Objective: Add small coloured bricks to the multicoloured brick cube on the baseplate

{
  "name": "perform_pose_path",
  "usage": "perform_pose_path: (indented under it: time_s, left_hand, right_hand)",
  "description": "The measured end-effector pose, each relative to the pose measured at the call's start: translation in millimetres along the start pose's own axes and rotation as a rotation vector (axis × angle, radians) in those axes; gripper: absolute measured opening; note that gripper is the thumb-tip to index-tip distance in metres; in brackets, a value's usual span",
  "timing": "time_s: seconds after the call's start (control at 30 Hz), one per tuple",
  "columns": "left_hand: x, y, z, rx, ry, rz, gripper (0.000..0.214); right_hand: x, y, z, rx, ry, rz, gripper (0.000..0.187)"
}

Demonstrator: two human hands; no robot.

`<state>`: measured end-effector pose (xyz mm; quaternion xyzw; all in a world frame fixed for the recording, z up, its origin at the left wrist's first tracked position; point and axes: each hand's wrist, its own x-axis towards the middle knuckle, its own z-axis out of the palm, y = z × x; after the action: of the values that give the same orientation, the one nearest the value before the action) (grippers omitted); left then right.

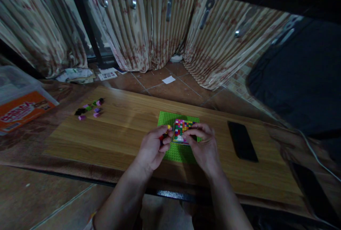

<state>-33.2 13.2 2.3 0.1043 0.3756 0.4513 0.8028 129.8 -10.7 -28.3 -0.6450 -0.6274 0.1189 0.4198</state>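
Observation:
A green baseplate [166,117] lies on a low wooden table [119,130]. A multicoloured block of small bricks [181,127] stands on it. My right hand [202,146] pinches the block's front edge with fingers closed. My left hand [153,147] is curled beside the block's left side, closed on small coloured bricks, red and yellow showing between the fingers.
Several loose purple, green and black bricks [90,110] lie at the table's far left. A black phone [242,140] lies flat to the right. An orange and clear box [20,102] stands at left. Curtains [149,23] hang behind, papers [168,79] lie on the tiled floor.

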Motion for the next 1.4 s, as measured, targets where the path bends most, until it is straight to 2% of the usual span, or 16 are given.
perform_pose_path:
  time_s: [0.33,0.5,0.67,0.87,1.13,1.27,1.4]
  left_hand:
    - [1.0,-6.9,3.7,0.061,0.013,-0.01,0.006]
    - [0.7,-6.2,2.6,0.064,0.019,-0.015,0.003]
    - [-0.4,-6.1,0.6,0.112,-0.044,0.008,0.008]
    - [-4.6,-7.1,2.2,0.199,-0.136,-0.015,0.015]
    - [-7.4,-8.0,5.0,0.252,-0.149,-0.008,0.016]
    - [-6.6,-6.3,4.1,0.232,-0.15,-0.004,0.016]
    - [-2.9,-3.0,0.5,0.175,-0.075,0.051,0.016]
  right_hand:
    - [0.5,-2.6,4.9,-0.058,0.019,-0.041,0.011]
    - [-0.6,4.1,2.8,0.078,0.041,-0.008,0.007]
    - [2.1,2.7,-6.1,0.26,0.154,0.037,0.011]
    - [1.9,-22.2,-9.2,0.236,-0.011,-0.085,0.014]
    - [0.2,-29.7,-5.8,0.145,-0.032,-0.185,0.01]
    - [3.3,-21.4,-13.7,0.142,0.015,-0.14,0.009]
    - [6.8,2.5,-22.7,0.116,0.044,-0.062,0.007]
